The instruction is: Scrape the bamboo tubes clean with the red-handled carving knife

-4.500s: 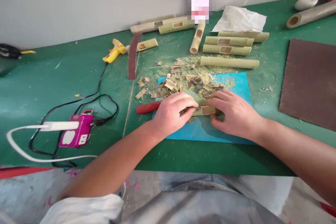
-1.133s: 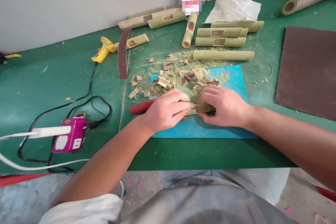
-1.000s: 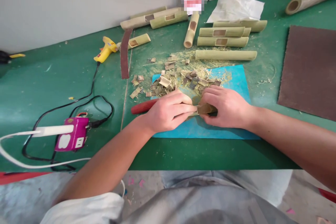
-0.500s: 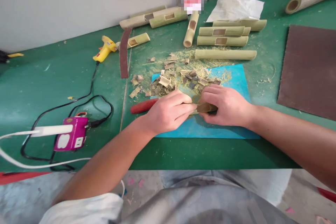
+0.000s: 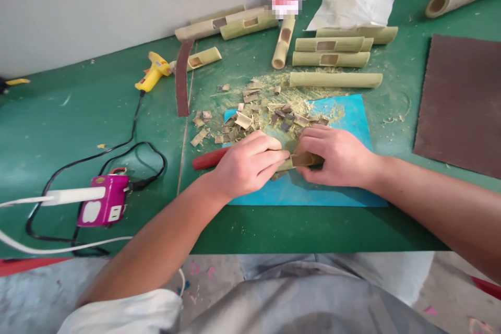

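A bamboo tube (image 5: 306,159) with a cut-out opening lies between my two hands, low over a blue sheet (image 5: 313,195). My right hand (image 5: 334,156) is closed around its right part. The fingers of my left hand (image 5: 250,163) are pressed together on its left part, hiding most of that end. A red handle (image 5: 210,158) sticks out behind my left hand; what it belongs to is hidden. Under my left fingertips a small bamboo chip (image 5: 279,175) shows. Bamboo scraps (image 5: 245,121) and dust are scattered just beyond my hands.
Several cut bamboo tubes (image 5: 336,80) lie at the back. At left are a yellow glue gun (image 5: 152,73), a brown sandpaper strip (image 5: 182,81) and a purple power adapter (image 5: 104,201) with loose cords. A dark brown sheet (image 5: 462,104) lies at right.
My left hand has slid slightly left along the bamboo tube, uncovering a little more of it and the small chip below. The right hand stays almost in place.
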